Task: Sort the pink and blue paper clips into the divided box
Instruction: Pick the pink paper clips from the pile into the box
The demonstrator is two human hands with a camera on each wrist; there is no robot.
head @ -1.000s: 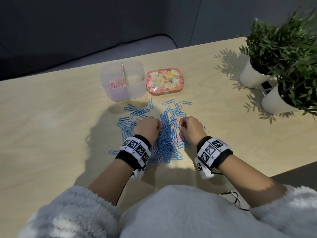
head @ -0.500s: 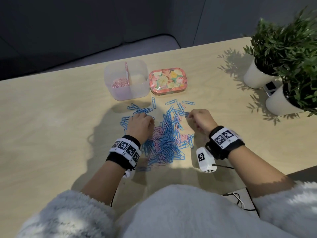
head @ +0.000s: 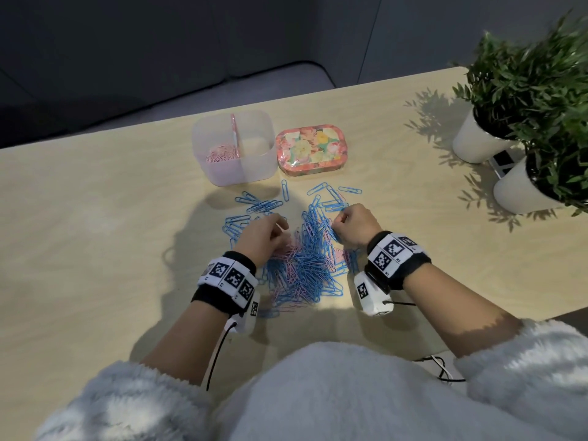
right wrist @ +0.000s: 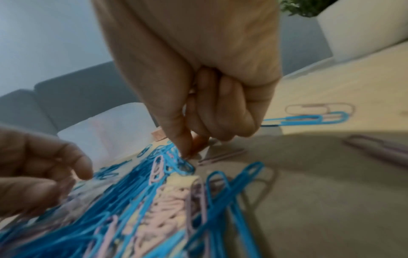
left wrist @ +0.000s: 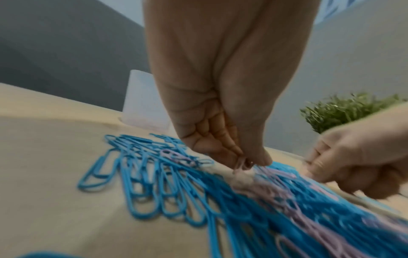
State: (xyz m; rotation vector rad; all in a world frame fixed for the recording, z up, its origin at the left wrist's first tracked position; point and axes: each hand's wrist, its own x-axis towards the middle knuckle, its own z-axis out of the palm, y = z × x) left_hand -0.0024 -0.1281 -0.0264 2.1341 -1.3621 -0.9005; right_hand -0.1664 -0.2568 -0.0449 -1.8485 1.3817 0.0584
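Note:
A heap of blue and pink paper clips (head: 305,265) lies on the wooden table, also seen in the left wrist view (left wrist: 276,200) and the right wrist view (right wrist: 154,200). My left hand (head: 264,237) is over the heap's left side, fingers curled, pinching a pink paper clip (left wrist: 241,164). My right hand (head: 353,224) is at the heap's far right; its thumb and forefinger (right wrist: 187,150) pinch together among blue clips, on a clip whose colour I cannot tell. The translucent divided box (head: 254,173) stands beyond, with pink clips (head: 221,154) in its left compartment.
A floral tin (head: 310,147) stands right of the box. Loose blue clips (head: 254,203) are scattered between box and heap. Two potted plants in white pots (head: 474,141) stand at the far right. A cable (head: 439,370) lies near the table's front edge.
My right hand has moved from the heap's near right side out to its far right edge. My left hand has shifted slightly left and away, staying over the heap.

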